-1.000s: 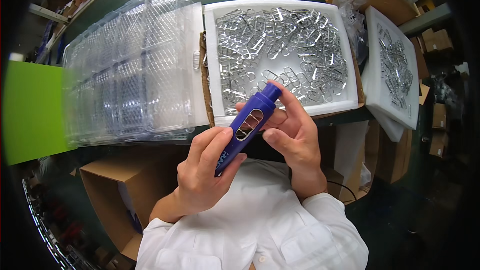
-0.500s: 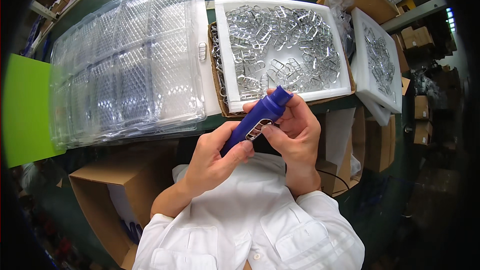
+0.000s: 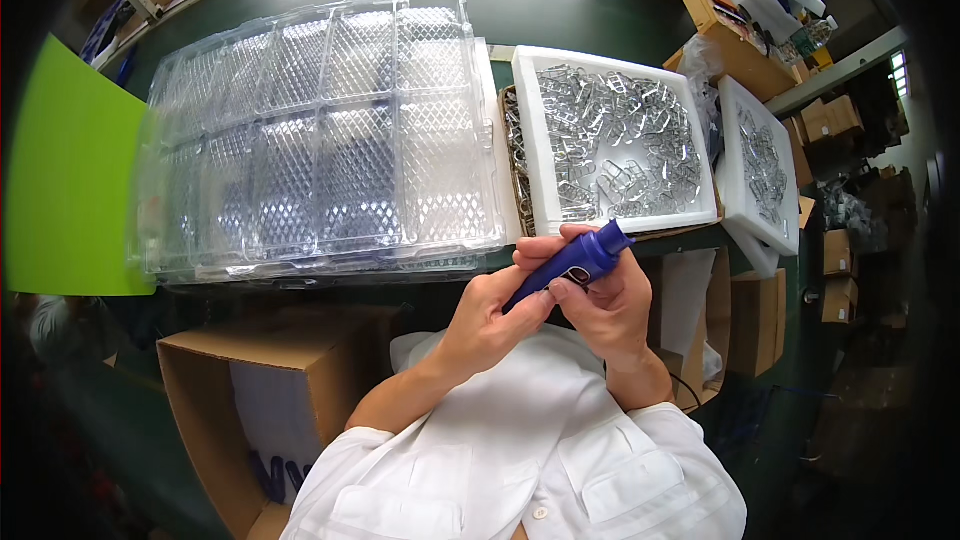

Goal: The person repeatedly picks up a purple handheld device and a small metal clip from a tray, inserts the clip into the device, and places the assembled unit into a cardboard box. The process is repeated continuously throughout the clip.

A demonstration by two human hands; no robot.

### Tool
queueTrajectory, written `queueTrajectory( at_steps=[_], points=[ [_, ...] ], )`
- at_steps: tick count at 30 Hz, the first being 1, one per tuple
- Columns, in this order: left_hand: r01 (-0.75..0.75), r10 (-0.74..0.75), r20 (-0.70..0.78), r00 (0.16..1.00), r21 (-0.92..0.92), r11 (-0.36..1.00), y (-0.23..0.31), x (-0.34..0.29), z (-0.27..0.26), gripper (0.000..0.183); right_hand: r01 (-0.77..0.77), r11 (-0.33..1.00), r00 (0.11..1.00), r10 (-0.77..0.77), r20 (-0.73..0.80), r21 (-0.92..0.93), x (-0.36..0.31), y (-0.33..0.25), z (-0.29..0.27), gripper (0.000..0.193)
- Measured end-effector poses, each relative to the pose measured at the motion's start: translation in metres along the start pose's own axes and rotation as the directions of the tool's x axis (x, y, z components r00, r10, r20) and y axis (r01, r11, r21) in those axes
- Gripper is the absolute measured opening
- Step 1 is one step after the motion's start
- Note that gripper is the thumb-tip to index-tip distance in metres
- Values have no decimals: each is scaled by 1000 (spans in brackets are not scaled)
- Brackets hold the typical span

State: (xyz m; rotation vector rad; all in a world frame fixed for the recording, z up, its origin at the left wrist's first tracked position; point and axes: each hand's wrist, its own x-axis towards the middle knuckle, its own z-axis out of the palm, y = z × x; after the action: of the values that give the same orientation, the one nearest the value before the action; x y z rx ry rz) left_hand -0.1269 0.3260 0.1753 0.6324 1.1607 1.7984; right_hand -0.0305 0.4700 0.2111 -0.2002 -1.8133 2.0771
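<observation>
Between my two hands, in front of my chest, a dark blue plastic tube (image 3: 597, 249) is held at a slant, its narrower notched end pointing up and right. A chrome oval ring clip (image 3: 577, 276) lies against its side, partly covered by my thumbs. My left hand (image 3: 487, 318) is wrapped round the lower end, thumb along the side. My right hand (image 3: 617, 312) grips the upper part, its thumb pressing at the clip. Just beyond my hands stands a white foam tray (image 3: 540, 150) of many loose metal clips (image 3: 592, 120).
Clear plastic trays (image 3: 285, 125) with rows of compartments lie stacked at left, beside a bright green sheet (image 3: 75, 175). A second foam tray (image 3: 735, 130) of clips leans at right. Below left, an open cardboard box (image 3: 190, 380) holds several blue pieces (image 3: 268, 478).
The view has swung, so the table things appear shifted right and lower. My hands still hold the tube; their fingers now cover more of the clip.
</observation>
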Motion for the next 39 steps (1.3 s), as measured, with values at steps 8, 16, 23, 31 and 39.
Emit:
queueTrajectory(
  at_steps=[8, 16, 23, 31, 39],
  points=[
    [43, -47, -115, 992, -35, 998, -15, 15, -10, 32, -85, 984, 996, 89, 17, -155, 13, 14, -10, 50],
    [14, 63, -209, 976, 345, 938, -18, 45, -10, 37, -184, 960, 981, 165, 106, 212, 39, 30, -40, 54],
    [-81, 123, -123, 985, 307, 948, -20, 34, -1, 39, -31, 997, 999, 29, 39, 70, 8, 25, -37, 54],
    [-28, 40, -88, 995, 138, 990, -24, 11, 21, 47, 167, 958, 972, -200, -126, -232, -29, 27, -16, 49],
    [-70, 84, -48, 995, 250, 966, -25, 4, 41, 47, 166, 980, 976, -179, -123, -109, -52, 8, -26, 43]
  ],
)
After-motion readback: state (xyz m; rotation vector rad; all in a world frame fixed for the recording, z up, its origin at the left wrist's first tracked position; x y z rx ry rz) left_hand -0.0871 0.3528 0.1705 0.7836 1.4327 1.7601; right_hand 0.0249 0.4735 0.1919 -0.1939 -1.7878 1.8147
